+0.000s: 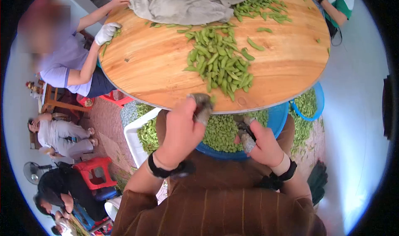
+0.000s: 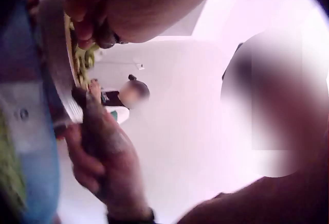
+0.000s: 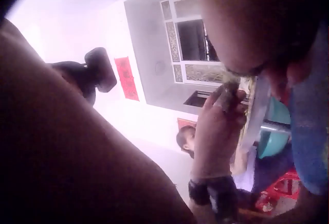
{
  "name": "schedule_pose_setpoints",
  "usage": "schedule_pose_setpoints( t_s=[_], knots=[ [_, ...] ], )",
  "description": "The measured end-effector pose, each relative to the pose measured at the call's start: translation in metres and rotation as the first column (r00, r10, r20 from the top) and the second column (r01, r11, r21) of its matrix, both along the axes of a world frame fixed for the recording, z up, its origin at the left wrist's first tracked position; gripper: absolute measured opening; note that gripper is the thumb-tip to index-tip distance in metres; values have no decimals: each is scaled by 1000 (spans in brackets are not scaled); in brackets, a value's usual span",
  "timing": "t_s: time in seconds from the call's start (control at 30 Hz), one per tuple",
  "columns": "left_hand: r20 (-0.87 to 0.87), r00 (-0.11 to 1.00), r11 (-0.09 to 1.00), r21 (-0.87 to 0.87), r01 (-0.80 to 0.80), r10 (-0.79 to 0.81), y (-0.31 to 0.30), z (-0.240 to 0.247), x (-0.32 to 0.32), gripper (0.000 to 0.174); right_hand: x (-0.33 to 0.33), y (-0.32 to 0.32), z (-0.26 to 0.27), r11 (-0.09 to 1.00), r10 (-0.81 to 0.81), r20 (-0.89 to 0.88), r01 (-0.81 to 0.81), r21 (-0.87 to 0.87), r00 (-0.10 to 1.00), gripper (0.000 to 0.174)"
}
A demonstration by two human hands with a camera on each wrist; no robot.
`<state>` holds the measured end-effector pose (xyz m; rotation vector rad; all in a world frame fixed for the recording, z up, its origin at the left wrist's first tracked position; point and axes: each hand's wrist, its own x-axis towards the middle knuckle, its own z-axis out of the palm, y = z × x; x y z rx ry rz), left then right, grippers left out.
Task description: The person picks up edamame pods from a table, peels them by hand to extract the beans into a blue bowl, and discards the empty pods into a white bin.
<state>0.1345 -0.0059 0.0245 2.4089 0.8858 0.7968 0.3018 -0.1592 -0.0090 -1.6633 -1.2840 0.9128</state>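
Observation:
Near the round wooden table's front edge, my left hand (image 1: 183,123) has its thumb and fingers drawn together. A small green soybean pod (image 1: 213,99) shows at its fingertips, beside the near end of the pod pile (image 1: 220,61). Grey cloth-like covers wrap fingers of both hands. My right hand (image 1: 264,144) hovers over a blue basin (image 1: 280,119) of shelled green beans (image 1: 224,132), its fingers bent and its covered thumb (image 1: 248,143) apart from them. No object shows in it. In the left wrist view the same right hand (image 2: 110,157) is beside the table rim.
A grey cloth (image 1: 178,5) lies across the far side of the table (image 1: 291,65). A white crate (image 1: 135,140) and a blue basket (image 1: 319,101), both with pods, flank my knees. A person with a white glove (image 1: 107,33) sits at left; another is at far right.

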Motion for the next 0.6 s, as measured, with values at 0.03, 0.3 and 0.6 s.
schedule_pose_setpoints(
  t_s=[0.03, 0.3, 0.6],
  knots=[
    [76, 994, 918, -383, 99, -75, -11, -1, -3, 23, -1, 1, 6, 1000, -18, -11, 18, -12, 1000, 29],
    [280, 936, 527, -774, 350, -212, -27, -17, 1, 28, 3, 9, 25, 998, 54, -166, -48, 41, 985, 16],
    [-33, 941, 841, -459, 286, -338, -27, -15, 8, 24, 9, 6, 29, 996, 0, -396, -34, -80, 918, 20]
  ],
)
